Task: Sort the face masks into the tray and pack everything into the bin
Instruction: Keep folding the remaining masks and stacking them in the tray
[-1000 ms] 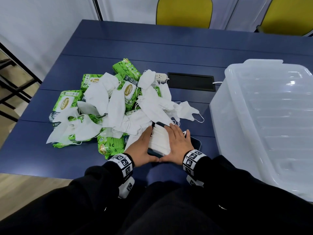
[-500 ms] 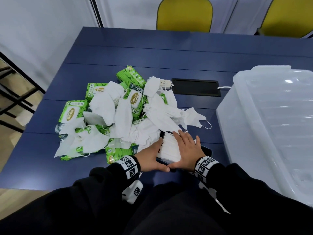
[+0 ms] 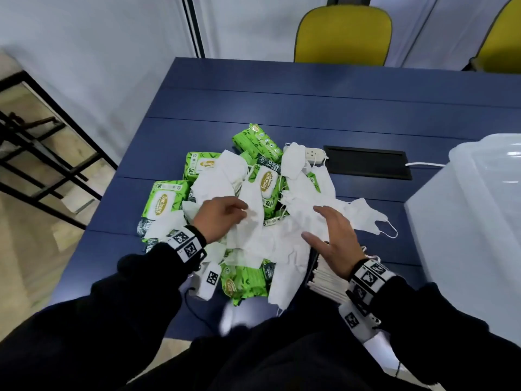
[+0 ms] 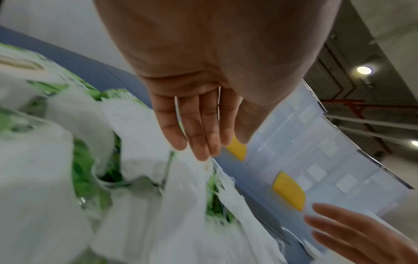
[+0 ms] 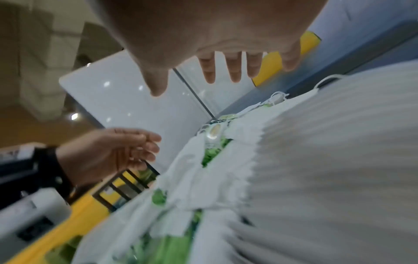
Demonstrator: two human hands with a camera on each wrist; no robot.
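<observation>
Both hands have come off the stacked masks (image 3: 324,277) they were squaring up half a second ago and gone forward over the loose pile. Left hand (image 3: 222,218) is now over the mid-pile, fingers loosely bent, touching or just above a loose face mask (image 3: 253,221); can't tell if it's pinching yet (left wrist view shows the fingers (image 4: 199,128) straight-ish, nothing held). Right hand (image 3: 332,238) is spread flat, fingers apart, hovering over masks just ahead of the stack, holding nothing.

Read: stack is tidied, next mask pickup is starting. Sorting is far from done; plenty of loose masks (image 3: 307,210) remain tangled with the green wipe packs (image 3: 166,201).

Location: stack sits in the dark tray (image 3: 311,263) directly under the right wrist, mostly hidden by it. Clear bin (image 3: 465,221) is to the right of the right hand, well apart, nothing visible inside it.

Edges and room:
- Near table edge (image 3: 84,263) is close behind both wrists; one wipe pack (image 3: 242,280) and a mask (image 3: 282,286) between the wrists lie near it and could slide off.
- Beyond the fingertips: power strip (image 3: 315,155) and cable hatch (image 3: 366,166), ear loops draped there (snag risk).
- Bare table left of the left hand and far side of the pile.
- Bin wall limits rightward sweep.
</observation>
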